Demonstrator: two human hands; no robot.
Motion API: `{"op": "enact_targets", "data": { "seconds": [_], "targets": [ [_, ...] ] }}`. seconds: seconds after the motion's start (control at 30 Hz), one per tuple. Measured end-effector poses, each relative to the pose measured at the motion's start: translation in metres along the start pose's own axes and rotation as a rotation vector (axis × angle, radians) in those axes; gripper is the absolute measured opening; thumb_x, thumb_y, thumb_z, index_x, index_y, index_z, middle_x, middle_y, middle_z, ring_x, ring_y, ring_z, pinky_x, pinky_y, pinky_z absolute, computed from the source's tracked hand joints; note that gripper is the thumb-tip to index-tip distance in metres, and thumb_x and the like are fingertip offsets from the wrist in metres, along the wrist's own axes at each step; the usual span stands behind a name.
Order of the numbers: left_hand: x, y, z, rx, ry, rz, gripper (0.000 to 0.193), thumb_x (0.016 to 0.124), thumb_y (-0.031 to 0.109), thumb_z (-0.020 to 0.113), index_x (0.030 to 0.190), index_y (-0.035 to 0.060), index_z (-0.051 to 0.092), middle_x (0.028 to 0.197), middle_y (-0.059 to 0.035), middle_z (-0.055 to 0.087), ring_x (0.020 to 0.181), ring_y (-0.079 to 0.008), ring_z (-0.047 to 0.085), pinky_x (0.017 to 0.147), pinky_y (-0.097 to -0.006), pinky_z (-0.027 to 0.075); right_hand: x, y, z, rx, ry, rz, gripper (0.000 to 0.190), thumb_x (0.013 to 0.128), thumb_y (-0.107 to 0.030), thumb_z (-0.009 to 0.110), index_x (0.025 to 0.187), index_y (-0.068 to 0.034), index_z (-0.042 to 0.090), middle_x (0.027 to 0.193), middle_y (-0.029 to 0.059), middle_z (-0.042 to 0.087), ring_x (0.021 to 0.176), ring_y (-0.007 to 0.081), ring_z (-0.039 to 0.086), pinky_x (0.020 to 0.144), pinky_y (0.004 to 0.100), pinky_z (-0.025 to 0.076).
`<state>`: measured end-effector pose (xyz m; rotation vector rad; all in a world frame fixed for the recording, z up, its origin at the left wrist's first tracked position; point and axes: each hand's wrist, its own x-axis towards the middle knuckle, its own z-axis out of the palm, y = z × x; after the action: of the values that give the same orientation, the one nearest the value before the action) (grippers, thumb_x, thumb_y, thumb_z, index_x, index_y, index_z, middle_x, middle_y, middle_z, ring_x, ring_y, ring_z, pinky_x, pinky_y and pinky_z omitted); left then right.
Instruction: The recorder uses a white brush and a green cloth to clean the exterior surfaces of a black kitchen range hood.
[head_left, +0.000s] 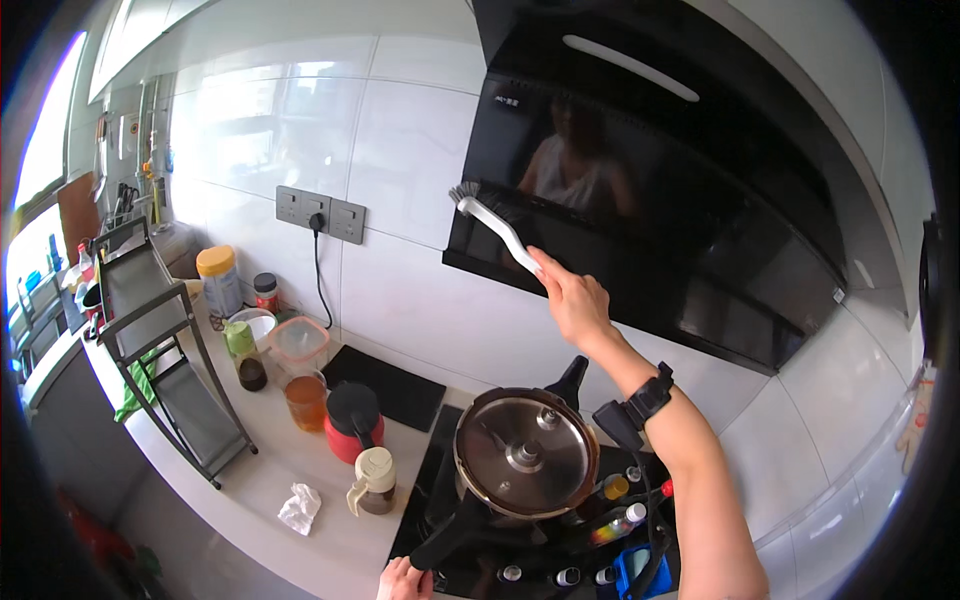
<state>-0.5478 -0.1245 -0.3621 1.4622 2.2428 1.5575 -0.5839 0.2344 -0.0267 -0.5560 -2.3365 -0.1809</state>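
My right hand (581, 300) grips a scrub brush (504, 229) by its white handle. The brush's dark bristles point up at the left end, in front of the lower left edge of a black range hood (675, 202). At the bottom of the view my left hand (405, 581) is at the handle end of a pressure cooker (480, 450), partly cut off by the picture's rim; whether it grips the handle or only rests there is unclear. The cooker stands on a black glass cooktop (465, 562) with its metal lid on.
Left of the cooktop stand a red-and-black lidded jug (354, 435), a cream-lidded pot (375, 480), a jar of amber liquid (306, 401) and a crumpled tissue (300, 508). A metal rack (199, 420) is farther left. Bottles (616, 526) and a blue container (643, 574) sit right of the cooker.
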Motion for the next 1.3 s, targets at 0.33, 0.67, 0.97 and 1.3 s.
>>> {"op": "enact_targets", "data": {
  "seconds": [0.33,0.67,0.97,1.3],
  "targets": [
    [-0.006,-0.028,0.009,-0.116,-0.071,-0.145,0.007,0.076,0.003,0.059,0.083,0.0001,0.061,0.083,-0.0228,0.060,0.078,-0.0424,0.056,0.069,-0.0459,0.047,-0.010,0.012,-0.004,0.001,0.142,0.030,0.032,0.095,-0.030,0.047,0.126,-0.030,0.054,0.068,0.0146,0.064,0.063,0.0358,0.063,0.058,0.0461,0.049],
    [0.000,-0.023,0.006,-0.211,-0.092,-0.197,0.009,0.077,0.007,0.060,0.081,-0.0009,0.062,0.080,-0.0224,0.061,0.075,-0.0429,0.057,0.068,-0.0457,0.047,-0.024,0.024,-0.010,0.017,0.211,0.052,0.030,0.094,-0.028,0.049,0.123,-0.029,0.057,0.062,0.0134,0.062,0.055,0.0325,0.062,0.051,0.0423,0.048],
    [0.002,-0.040,-0.008,-0.229,-0.190,-0.097,0.014,0.077,0.009,0.062,0.086,-0.0015,0.062,0.084,-0.0234,0.060,0.075,-0.0423,0.058,0.067,-0.0441,0.048,-0.003,0.013,-0.011,-0.101,0.209,-0.124,0.034,0.092,-0.024,0.053,0.126,-0.026,0.055,0.063,0.0120,0.063,0.053,0.0300,0.061,0.048,0.0393,0.046],
    [0.010,-0.037,-0.035,-0.077,-0.182,0.132,0.010,0.074,0.003,0.059,0.084,0.0015,0.060,0.082,-0.0207,0.057,0.072,-0.0418,0.054,0.064,-0.0462,0.046,-0.017,0.014,-0.024,-0.090,0.250,-0.153,0.029,0.090,-0.023,0.056,0.119,-0.024,0.060,0.061,0.0112,0.063,0.052,0.0280,0.062,0.046,0.0372,0.046]
  ]
}}
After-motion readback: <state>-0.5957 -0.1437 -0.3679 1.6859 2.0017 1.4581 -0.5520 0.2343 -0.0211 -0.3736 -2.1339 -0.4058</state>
